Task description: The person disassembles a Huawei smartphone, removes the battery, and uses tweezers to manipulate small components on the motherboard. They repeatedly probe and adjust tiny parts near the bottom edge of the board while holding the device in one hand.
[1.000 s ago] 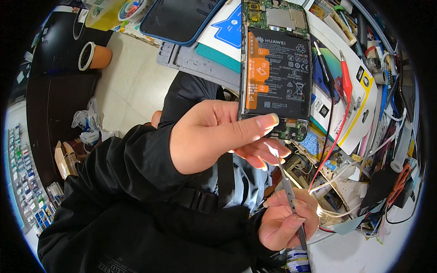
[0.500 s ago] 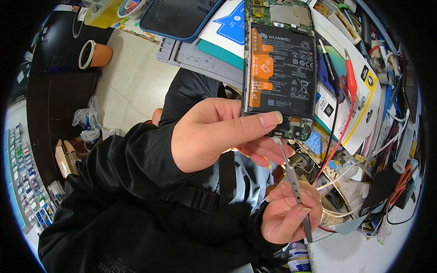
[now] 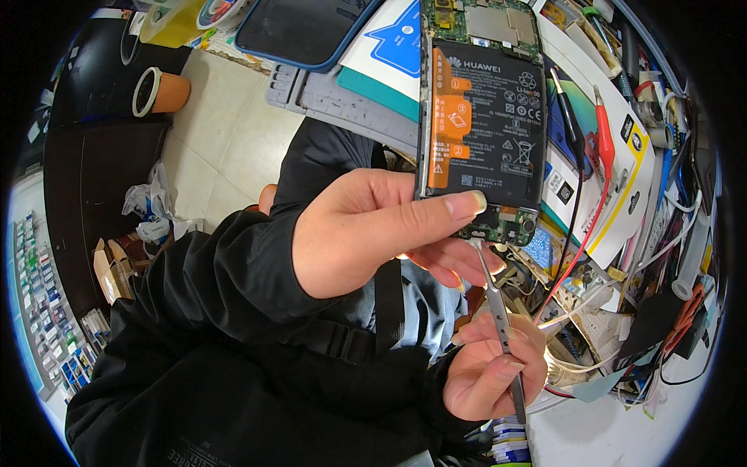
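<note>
My left hand (image 3: 381, 222) grips an opened smartphone (image 3: 498, 117) by its lower end, thumb across the front and fingers behind. Its black battery with an orange pull tab fills the middle, and green circuit board shows at the top and bottom ends. Between thumb and fingers of my right hand (image 3: 498, 370) is a pair of grey metal tweezers (image 3: 498, 303), slanting up to the left. The tweezer tips meet the phone's bottom edge beside my left thumb, where a small pale piece shows; whether they pinch it I cannot tell.
A black test lead (image 3: 569, 124) and a red one (image 3: 604, 136) hang right of the phone over packaging and tangled cables. Behind lie a grey work mat (image 3: 311, 97) and a blue-cased phone (image 3: 303, 31). An orange cup (image 3: 170, 93) stands at far left.
The phone has shifted very slightly right and down. The tweezers' rear end has swung a little left with my right hand, while their tips stay at the phone's bottom edge.
</note>
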Demonstrator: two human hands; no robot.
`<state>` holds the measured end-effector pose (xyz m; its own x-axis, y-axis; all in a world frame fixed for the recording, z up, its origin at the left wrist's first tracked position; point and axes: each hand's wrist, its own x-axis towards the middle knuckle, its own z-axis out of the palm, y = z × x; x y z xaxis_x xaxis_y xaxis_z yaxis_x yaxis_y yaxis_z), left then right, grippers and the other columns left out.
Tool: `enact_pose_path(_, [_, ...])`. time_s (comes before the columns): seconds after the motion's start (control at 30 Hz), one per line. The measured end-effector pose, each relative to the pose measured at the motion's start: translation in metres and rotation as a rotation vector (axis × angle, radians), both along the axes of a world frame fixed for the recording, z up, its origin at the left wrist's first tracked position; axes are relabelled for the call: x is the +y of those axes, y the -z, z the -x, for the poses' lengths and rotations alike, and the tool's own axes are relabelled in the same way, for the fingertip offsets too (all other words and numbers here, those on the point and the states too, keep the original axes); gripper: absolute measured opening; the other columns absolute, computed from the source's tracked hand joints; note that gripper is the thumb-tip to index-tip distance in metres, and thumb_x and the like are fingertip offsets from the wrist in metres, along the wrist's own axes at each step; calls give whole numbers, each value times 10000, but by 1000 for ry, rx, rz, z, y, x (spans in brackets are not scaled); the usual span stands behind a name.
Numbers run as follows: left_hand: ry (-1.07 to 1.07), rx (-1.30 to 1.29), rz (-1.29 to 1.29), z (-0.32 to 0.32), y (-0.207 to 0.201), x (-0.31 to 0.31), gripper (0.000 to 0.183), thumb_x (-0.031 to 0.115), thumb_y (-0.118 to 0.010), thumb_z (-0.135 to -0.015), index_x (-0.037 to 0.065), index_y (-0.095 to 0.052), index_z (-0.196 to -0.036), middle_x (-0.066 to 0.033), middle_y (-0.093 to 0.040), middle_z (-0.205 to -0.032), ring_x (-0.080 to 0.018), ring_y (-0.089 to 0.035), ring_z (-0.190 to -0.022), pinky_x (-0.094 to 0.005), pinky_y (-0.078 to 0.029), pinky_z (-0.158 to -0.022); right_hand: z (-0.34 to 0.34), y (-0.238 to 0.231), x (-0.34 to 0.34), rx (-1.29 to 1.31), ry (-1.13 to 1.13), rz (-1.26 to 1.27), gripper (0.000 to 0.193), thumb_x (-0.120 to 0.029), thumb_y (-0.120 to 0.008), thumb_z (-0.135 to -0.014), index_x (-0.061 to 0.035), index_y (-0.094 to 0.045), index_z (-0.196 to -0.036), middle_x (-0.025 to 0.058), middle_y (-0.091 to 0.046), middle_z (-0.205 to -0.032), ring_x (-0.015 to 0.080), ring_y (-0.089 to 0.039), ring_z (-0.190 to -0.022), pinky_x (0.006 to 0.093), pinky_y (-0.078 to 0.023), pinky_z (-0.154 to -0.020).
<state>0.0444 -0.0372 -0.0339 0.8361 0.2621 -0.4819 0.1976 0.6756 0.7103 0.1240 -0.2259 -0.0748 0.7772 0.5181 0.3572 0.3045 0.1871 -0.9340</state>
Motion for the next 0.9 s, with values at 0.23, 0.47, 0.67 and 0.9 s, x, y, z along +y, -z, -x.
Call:
enact_pose_path(0.23, [-44, -10, 105, 0, 4, 1, 391, 308, -582, -1068, -48, -678, -1197, -156, -754, -1067, -203, -741, -961, -291, -583, -811, 4, 0, -4, 24, 20, 22, 226, -195, -558, -1002, 15, -604, -1072, 226, -725, -819, 241, -650, -590, 301, -492, -560])
enact_pose_path(0.47, [-51, 5, 120, 1, 3, -1, 339, 249, -622, -1043, -53, -680, -1186, -152, -754, -1075, -194, -729, -956, -300, -571, -823, -10, -2, -10, -234, -151, 70, 221, -109, -570, -987, 3, -584, -1178, 235, -729, -919, 262, -677, -682, 324, -540, -613])
enact_pose_path(0.67, [-34, -82, 64, 3, 6, -1, 251, 100, -657, -993, -51, -680, -1192, -139, -749, -1106, -188, -713, -993, -301, -562, -844, -5, -3, -6, -248, -118, 62, 207, -103, -569, -994, -6, -583, -1176, 229, -724, -957, 248, -679, -682, 315, -539, -604])
enact_pose_path(0.9, [-49, -96, 34, 4, 8, -4, 241, 52, -667, -978, -53, -678, -1195, -135, -747, -1111, -181, -712, -985, -292, -558, -838, -5, 0, -1, -135, -66, 21, 230, -176, -551, -1014, 10, -577, -1148, 215, -716, -836, 208, -670, -640, 282, -512, -577])
